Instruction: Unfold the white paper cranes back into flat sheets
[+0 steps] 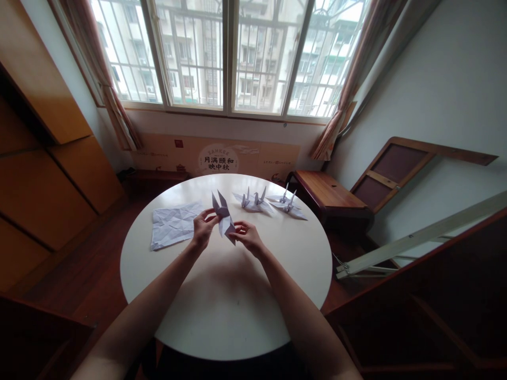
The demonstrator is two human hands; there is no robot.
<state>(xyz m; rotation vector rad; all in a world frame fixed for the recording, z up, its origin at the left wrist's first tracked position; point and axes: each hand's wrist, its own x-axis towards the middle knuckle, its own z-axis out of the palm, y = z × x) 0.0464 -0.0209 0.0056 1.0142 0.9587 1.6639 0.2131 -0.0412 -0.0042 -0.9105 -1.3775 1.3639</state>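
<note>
Between my two hands is a folded paper piece [224, 212], pale and pointed, held up above the round white table. Two sharp points rise at its upper end, and wider flaps spread lower down. My left hand [205, 228] pinches its left side near the middle. At the lower right, my right hand [247, 235] grips a flap between thumb and fingers. A flat, creased sheet of paper [174, 226] lies on the table just left of my left hand. Several folded paper cranes stand farther back to the right, among them a crane [260, 198] and another crane [291, 207].
The round white table [233, 327] stands before a barred window [227, 58]. A low wooden bench [330, 189] is behind it on the right, near a leaning wooden frame [390, 171] and a pale metal rail [376, 262]. Wooden cabinets [39, 195] line the left side.
</note>
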